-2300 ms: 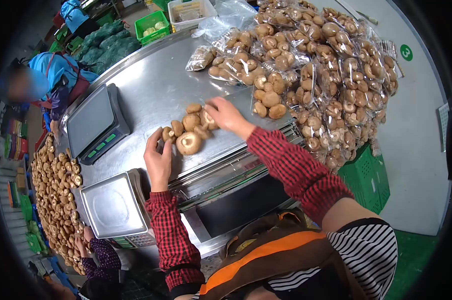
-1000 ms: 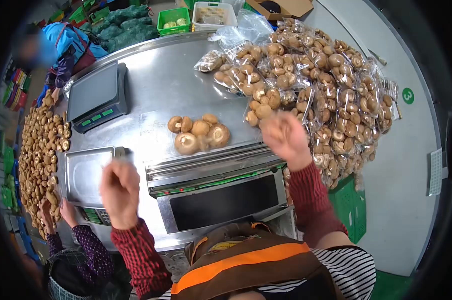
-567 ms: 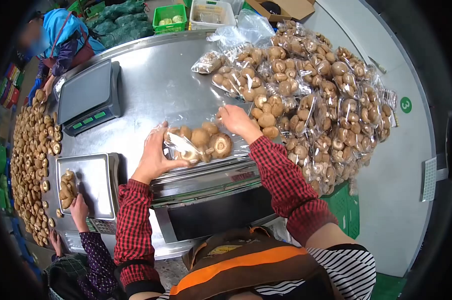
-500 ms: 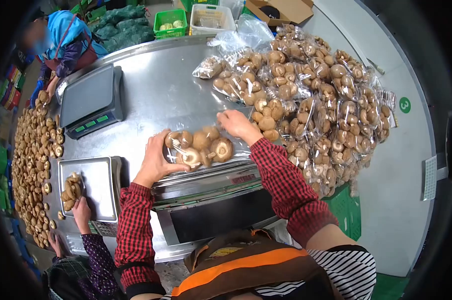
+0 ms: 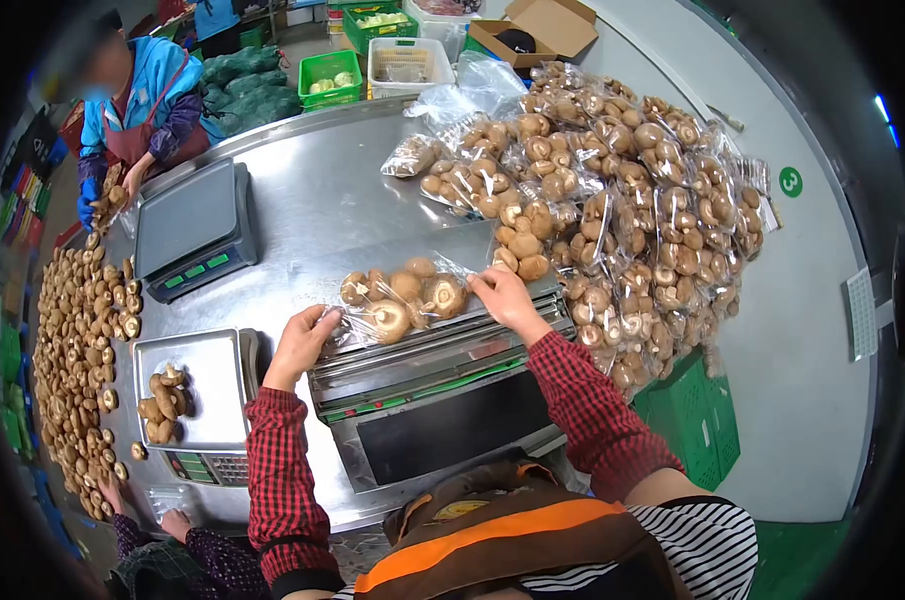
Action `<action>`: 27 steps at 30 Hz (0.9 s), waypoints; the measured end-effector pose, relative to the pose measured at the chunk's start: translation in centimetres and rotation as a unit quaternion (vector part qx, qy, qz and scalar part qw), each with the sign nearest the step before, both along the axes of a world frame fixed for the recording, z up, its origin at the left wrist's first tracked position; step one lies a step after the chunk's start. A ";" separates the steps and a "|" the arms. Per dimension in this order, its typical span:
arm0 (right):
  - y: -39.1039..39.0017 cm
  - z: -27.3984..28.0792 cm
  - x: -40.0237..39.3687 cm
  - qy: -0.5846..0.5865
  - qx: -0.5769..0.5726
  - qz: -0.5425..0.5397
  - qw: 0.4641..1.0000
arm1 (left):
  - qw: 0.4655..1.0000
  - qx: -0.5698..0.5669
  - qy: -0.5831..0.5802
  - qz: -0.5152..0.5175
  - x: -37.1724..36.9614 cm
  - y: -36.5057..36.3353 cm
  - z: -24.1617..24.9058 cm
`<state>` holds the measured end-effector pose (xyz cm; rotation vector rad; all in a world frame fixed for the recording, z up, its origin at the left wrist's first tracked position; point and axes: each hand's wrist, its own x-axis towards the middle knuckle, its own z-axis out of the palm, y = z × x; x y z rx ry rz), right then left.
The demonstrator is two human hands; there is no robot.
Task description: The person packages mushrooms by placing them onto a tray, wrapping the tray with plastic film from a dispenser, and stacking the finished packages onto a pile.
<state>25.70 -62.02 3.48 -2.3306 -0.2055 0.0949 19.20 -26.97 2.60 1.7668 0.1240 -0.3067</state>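
Several brown mushrooms (image 5: 405, 286) lie in a row inside clear plastic, a bag or film whose exact form I cannot make out, at the front of the steel table. My left hand (image 5: 301, 345) pinches the left end of the plastic between thumb and fingers. At the other end, my right hand (image 5: 510, 302) grips the plastic just right of the mushrooms. Directly below them is a wrapping or sealing machine (image 5: 443, 375) with metal bars and a dark flat plate (image 5: 448, 425).
Bagged mushrooms (image 5: 643, 220) are heaped on the right. Loose mushrooms (image 5: 78, 350) cover the left side. Two scales stand between, a grey one (image 5: 188, 220) and a steel one (image 5: 213, 390) bearing mushrooms. One co-worker (image 5: 153, 100) stands far left, another's hand (image 5: 176, 525) is lower left.
My left hand has slid off the mushrooms to the plastic's left end; my right hand now grips its right end. The lower-left co-worker's hand has let go of the mushrooms on the scale.
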 end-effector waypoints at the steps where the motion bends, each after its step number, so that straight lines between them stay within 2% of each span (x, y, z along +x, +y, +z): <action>1: 0.6 -0.3 -0.3 -0.080 0.013 -0.016 0.997 | 0.999 0.037 0.008 0.006 0.0 0.0 -0.1; 2: 0.9 -1.1 -0.3 -0.095 0.021 -0.027 0.995 | 0.993 0.088 -0.084 0.003 0.0 -0.6 -0.4; 3: 1.2 -1.3 -0.3 -0.094 0.022 -0.033 0.995 | 0.993 0.089 -0.084 -0.003 0.0 -1.6 -0.5; 4: 1.5 -1.6 -0.3 0.027 0.199 -0.098 0.975 | 0.986 0.089 -0.135 0.045 -0.2 -2.5 -0.7; 5: 1.5 -1.8 -0.5 0.145 0.368 -0.158 0.905 | 0.974 0.089 -0.186 0.092 -0.4 -3.2 -1.0; 6: 1.2 -1.0 -1.5 0.171 0.412 -0.147 0.883 | 0.982 0.000 -0.139 0.127 -0.4 -3.8 -2.1; 9: -1.3 2.0 -6.2 0.231 0.443 -0.133 0.856 | 0.986 -0.004 -0.090 0.143 -3.8 -6.2 3.4; 10: -2.2 3.4 -8.5 0.276 0.482 -0.146 0.818 | 0.986 -0.024 -0.073 0.146 -5.2 -6.6 3.8; 11: -3.7 3.3 -10.4 0.313 0.480 -0.108 0.812 | 0.987 -0.064 -0.019 0.144 -6.8 -6.9 4.1; 13: -4.8 4.5 -14.6 0.353 0.462 -0.115 0.806 | 0.994 -0.026 0.017 0.108 -10.4 -7.4 5.0; 15: -5.3 5.4 -17.9 0.408 0.465 -0.125 0.776 | 0.995 -0.007 0.057 0.086 -13.2 -7.6 3.9; 16: -5.3 5.1 -19.4 0.406 0.418 -0.142 0.800 | 0.994 0.008 0.080 0.079 -14.3 -7.8 3.5; 17: -5.5 3.1 -21.0 0.336 0.386 -0.133 0.849 | 0.991 0.036 0.107 0.071 -15.2 -8.1 3.5; 19: -4.5 2.5 -22.9 0.127 0.248 -0.162 0.947 | 0.990 0.098 0.019 0.097 -16.8 -8.9 1.0; 20: -4.1 2.1 -23.8 0.127 0.250 -0.175 0.944 | 0.991 0.058 0.012 0.123 -17.5 -9.4 0.1; 22: -4.2 0.8 -25.8 0.010 0.142 -0.257 0.956 | 0.987 -0.006 0.003 0.160 -18.4 -11.9 0.4; 23: -4.9 0.1 -26.8 0.013 0.140 -0.271 0.952 | 0.988 -0.006 -0.041 0.146 -18.7 -12.6 -0.4; 25: -6.7 -2.2 -29.4 -0.017 0.111 -0.283 0.953 | 0.973 0.195 -0.098 0.081 -18.9 -13.7 -1.3; 27: -10.7 -5.8 -31.1 -0.034 0.041 -0.339 0.939 | 0.913 0.355 -0.202 0.010 -17.9 -13.2 -4.0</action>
